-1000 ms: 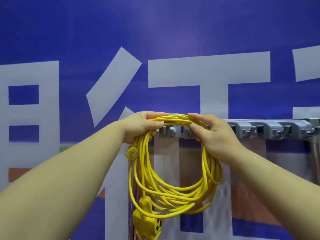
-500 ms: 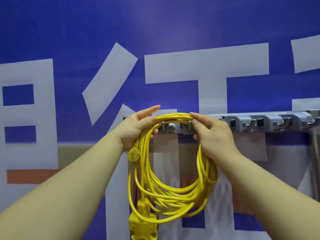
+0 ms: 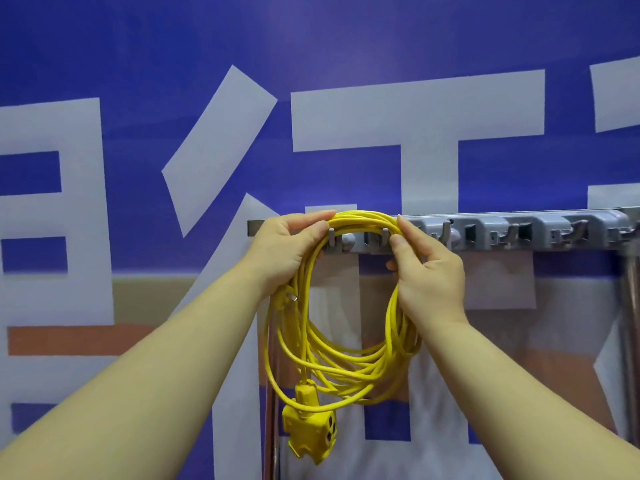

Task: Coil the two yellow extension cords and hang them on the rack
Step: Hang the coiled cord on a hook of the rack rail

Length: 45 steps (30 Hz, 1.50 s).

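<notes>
Coiled yellow extension cord (image 3: 346, 368) held up at the grey rack (image 3: 519, 232), left hand (image 3: 287, 247) curled round its top left, right hand (image 3: 429, 271) pinched its top right, socket block (image 3: 310, 431) dangled below.

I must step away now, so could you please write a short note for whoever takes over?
Left hand grips the coiled yellow cord at its top left; right hand pinches its top right.
The coil's top lies at the rack's two leftmost hooks; its socket block hangs below.
Done: this cord coiled. Left: seat it on the hooks, let go; the second cord is not in view.
</notes>
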Each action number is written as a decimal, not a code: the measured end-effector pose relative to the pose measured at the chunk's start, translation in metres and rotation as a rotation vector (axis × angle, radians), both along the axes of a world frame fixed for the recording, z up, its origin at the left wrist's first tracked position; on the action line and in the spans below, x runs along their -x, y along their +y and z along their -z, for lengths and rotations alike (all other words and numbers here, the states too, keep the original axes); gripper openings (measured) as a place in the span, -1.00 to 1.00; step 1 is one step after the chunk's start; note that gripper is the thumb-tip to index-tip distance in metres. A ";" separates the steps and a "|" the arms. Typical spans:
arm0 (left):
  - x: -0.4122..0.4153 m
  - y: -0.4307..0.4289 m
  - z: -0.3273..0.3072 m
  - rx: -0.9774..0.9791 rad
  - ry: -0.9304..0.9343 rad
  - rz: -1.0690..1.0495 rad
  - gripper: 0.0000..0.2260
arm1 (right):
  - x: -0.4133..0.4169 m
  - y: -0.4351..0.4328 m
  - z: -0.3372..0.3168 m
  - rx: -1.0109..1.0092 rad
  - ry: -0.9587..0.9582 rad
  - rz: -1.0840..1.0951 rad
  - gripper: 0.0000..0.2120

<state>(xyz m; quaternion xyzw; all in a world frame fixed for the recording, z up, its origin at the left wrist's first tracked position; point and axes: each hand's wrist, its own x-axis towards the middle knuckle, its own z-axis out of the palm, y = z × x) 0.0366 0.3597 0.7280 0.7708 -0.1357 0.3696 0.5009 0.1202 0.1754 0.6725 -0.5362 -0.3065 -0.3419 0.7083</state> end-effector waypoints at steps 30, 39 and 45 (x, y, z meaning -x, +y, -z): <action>-0.007 -0.013 0.018 0.327 -0.066 -0.035 -0.82 | 0.001 -0.020 -0.007 0.288 -0.262 0.249 -0.69; -0.014 -0.014 0.021 0.063 -0.235 -0.269 -0.84 | -0.004 -0.027 -0.017 0.359 -0.157 0.212 -0.71; -0.020 -0.002 0.027 -0.117 -0.314 -0.332 -0.81 | -0.009 -0.026 -0.014 0.352 -0.088 0.184 -0.71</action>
